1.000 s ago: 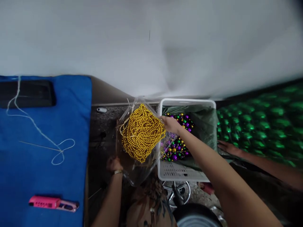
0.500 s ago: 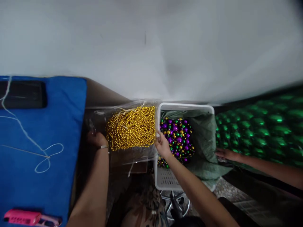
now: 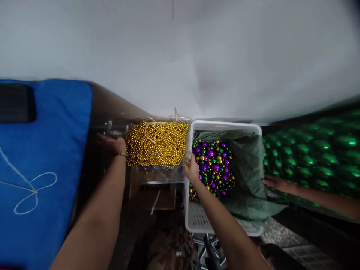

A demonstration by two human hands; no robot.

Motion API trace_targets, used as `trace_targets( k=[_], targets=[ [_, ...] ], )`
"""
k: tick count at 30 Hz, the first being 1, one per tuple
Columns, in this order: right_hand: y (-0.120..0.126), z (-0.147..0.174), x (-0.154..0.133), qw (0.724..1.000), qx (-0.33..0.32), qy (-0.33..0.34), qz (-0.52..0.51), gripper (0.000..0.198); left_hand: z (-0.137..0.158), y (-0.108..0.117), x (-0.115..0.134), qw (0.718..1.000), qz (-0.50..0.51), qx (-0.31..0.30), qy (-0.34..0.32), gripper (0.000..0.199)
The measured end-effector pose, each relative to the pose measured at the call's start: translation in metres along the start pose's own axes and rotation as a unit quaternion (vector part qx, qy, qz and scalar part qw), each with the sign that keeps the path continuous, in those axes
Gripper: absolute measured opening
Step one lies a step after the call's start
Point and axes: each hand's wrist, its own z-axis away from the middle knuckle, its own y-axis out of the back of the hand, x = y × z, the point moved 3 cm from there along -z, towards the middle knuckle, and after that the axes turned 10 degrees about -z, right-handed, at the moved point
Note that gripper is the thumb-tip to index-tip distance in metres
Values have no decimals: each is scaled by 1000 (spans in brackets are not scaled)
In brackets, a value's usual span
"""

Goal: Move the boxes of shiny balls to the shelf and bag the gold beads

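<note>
A bundle of gold bead strands lies in a clear plastic bag, with pale ties on top. At the bundle's left end is my left hand, open, its fingers stretched away to the left and the wrist close to the beads. My right hand is closed on the right edge of the plastic bag, against the near-left rim of a white plastic basket. Inside the basket, purple, green and gold beads rest on a green woven sheet.
Another person's hand touches the basket's right side, near a mass of large shiny green beads. On the left is a blue-covered table with white string and a black object. A cardboard box stands below the bag.
My left hand has come off the bag's left end, its fingers now spread outward. The gold bundle sits slightly higher in view. My right hand keeps its place at the basket's rim.
</note>
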Motion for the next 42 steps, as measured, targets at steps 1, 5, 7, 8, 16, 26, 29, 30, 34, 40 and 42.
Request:
trace_targets(
  k=[1, 5, 7, 8, 16, 26, 29, 30, 34, 40, 42],
  targets=[
    [2, 3, -4, 999, 9, -23, 32, 72, 10, 5, 2, 1000, -21, 4, -9, 92],
    [12, 10, -17, 987, 44, -55, 146, 78, 66, 15, 6, 998, -29, -45, -28, 80],
    [15, 9, -15, 987, 18, -44, 152, 83, 105, 19, 1, 996, -21, -84, -37, 67],
    [17, 9, -13, 989, 5, -39, 143, 85, 126, 22, -4, 993, -21, -103, -50, 62],
    [31, 27, 9, 997, 34, -7, 64, 77, 267, 76, -83, 957, -2, -284, 56, 50],
    [21, 117, 27, 995, 96, 24, 4, 52, 317, 156, -150, 890, 69, -334, 303, 21],
    [-2, 140, 17, 993, 43, 53, -94, 45, 307, 149, -149, 871, 106, -310, 367, 19],
    [-11, 146, 13, 991, 14, 52, -120, 42, 300, 142, -146, 865, 120, -304, 382, 18],
    [-42, 155, -4, 981, -69, 55, -175, 34, 280, 117, -128, 848, 184, -301, 395, 19],
    [-35, 100, -62, 979, -73, 96, -162, 36, 313, 155, -110, 828, 218, -387, 342, 43],
    [-27, 65, -88, 986, -66, 108, -106, 39, 329, 169, -112, 815, 212, -411, 348, 45]
  ],
)
